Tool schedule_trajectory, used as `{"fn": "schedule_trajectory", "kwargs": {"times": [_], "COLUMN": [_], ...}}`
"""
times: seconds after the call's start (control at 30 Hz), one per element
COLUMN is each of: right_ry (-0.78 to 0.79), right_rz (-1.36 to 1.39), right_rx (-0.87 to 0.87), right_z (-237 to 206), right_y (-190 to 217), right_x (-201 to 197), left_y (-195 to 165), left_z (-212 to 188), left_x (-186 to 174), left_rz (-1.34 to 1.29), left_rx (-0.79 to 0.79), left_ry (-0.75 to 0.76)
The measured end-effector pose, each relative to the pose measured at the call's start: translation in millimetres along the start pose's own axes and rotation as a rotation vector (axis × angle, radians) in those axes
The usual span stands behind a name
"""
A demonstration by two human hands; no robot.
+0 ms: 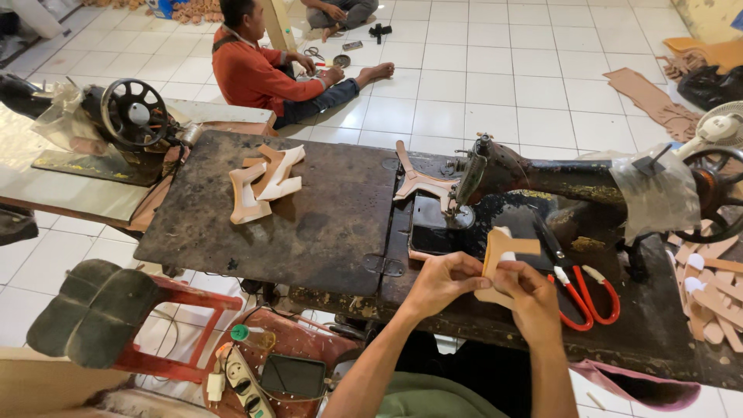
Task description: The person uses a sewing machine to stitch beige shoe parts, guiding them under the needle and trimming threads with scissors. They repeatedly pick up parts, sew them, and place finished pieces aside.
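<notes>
We note a dark, worn work table (309,224) standing on a white tiled floor (495,85). A black sewing machine (542,182) sits at its right half, and a second sewing machine (116,116) occupies a neighbouring table to the left. A stack of tan cut pieces (265,182) lies on the table's left part, and one more shaped piece (418,182) rests beside the machine's needle end. Red-handled scissors (580,290) lie just right of the hands, with a heap of tan strips (708,290) at the far right edge. A person in an orange top (255,73) sits on the floor beyond.

Both forearms reach in from the bottom edge and meet over the table's near edge. The left hand (441,282) has its fingers curled, pinching the lower left side of a tan leather piece (501,251). The right hand (534,298) is closed on the same piece from the right, thumb pressed on its face. The piece stands roughly upright between them, in front of the machine bed.
</notes>
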State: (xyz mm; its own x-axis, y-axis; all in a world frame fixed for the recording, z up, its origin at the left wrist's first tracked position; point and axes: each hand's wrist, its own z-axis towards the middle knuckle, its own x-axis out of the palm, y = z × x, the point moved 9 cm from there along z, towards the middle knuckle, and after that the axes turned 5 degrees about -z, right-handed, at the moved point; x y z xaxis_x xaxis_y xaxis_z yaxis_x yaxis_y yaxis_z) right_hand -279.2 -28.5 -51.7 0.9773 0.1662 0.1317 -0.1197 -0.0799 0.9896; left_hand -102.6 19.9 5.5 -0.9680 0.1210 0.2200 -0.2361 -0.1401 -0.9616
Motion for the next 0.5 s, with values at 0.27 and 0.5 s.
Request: {"fn": "schedule_trajectory", "kwargs": {"times": [0.27, 0.5], "right_ry": [0.124, 0.115], "right_rz": [0.041, -0.044], "right_rx": [0.028, 0.025], "right_z": [10.3, 5.2], "right_y": [-9.7, -12.8], "right_x": [-4.9, -6.9], "left_y": [-6.5, 7.2], "left_z": [-1.0, 0.3], "left_x": [-1.1, -2.3], "left_rz": [0.029, 0.018], "left_rx": [0.047, -0.011], "left_ry": [-0.005, 0.018]}}
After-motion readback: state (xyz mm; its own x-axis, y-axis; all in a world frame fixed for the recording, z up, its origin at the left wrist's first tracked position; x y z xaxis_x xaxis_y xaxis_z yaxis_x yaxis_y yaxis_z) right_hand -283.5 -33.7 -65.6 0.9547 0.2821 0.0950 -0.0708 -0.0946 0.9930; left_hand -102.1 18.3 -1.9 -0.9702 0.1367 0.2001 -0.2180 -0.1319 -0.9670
